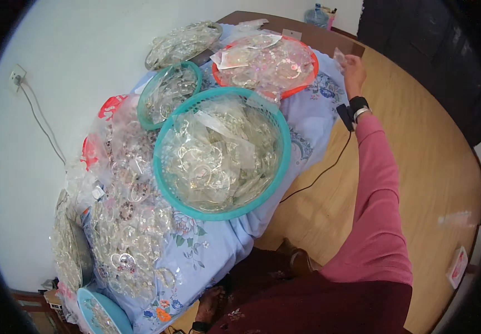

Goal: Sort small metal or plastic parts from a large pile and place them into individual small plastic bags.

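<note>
My right hand (354, 72), with a black strap and a silver band at the wrist, is stretched far out past the table's right edge. Its fingers pinch a small clear plastic bag (339, 58); what the bag contains is too small to make out. Low beside the table's near edge, in shadow, is my left hand (210, 304), its fingers partly hidden. Nearest to the right hand stands a red basket (315, 71) of bagged jewellery. A large teal basket (286, 150) full of bagged bracelets (212, 158) takes up the middle of the table.
A smaller teal basket (142, 114) and a heaped tray (182, 44) stand farther back. Loose bagged bracelets (123, 245) cover the table's left side, near a light-blue basin (87, 312). A black cable (329, 167) hangs beside the flowered tablecloth (190, 222). A water bottle (316, 16) stands beyond.
</note>
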Demonstrator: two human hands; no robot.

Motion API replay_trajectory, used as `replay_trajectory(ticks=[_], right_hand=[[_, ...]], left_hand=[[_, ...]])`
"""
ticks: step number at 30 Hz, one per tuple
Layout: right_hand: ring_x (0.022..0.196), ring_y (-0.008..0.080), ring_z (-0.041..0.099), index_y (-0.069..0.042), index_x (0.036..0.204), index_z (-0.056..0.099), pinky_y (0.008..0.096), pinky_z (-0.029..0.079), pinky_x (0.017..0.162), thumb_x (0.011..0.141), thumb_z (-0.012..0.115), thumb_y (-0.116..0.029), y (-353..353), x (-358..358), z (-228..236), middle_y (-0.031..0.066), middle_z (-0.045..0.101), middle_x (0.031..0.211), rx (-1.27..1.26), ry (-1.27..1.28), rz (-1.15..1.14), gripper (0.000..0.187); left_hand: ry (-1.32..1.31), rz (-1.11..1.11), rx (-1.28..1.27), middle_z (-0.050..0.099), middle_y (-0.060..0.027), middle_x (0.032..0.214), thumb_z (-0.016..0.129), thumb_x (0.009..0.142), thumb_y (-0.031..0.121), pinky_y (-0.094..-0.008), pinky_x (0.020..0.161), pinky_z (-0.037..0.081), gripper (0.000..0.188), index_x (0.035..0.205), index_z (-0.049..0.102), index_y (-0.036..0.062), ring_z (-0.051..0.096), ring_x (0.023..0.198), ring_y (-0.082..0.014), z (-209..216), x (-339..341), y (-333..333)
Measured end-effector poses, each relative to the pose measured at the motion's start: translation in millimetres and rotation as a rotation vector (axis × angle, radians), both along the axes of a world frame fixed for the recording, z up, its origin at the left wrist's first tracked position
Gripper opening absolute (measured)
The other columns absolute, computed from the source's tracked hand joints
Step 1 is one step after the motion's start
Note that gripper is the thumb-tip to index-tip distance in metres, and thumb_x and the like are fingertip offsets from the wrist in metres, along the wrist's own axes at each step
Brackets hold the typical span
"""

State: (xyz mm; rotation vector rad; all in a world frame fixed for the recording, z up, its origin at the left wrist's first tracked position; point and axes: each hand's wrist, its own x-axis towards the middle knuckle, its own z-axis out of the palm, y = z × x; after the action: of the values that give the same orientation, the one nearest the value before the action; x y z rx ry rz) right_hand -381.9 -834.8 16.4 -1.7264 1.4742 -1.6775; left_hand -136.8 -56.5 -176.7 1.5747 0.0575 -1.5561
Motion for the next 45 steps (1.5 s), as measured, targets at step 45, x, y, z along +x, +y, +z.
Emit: replay_trajectory(ticks=[45], right_hand=[[0.084,0.0232,0.062,-0.005,0.102,0.062,0.0333,0.05,0.075,0.078,0.06,-0.006,146.5,93.5,40.7,0.0085,0.065,0.091,-0.665,0.523,0.616,0.025]], left_hand=[[-0.097,0.217,-0.237,0.062,-0.0073,0.093,0.058,0.079,0.007,-0.0273,0.072,0.046,0.022,0.101,0.059,0.0019,0.058,0.082,-0.0177,11.3,-10.0,-10.2]])
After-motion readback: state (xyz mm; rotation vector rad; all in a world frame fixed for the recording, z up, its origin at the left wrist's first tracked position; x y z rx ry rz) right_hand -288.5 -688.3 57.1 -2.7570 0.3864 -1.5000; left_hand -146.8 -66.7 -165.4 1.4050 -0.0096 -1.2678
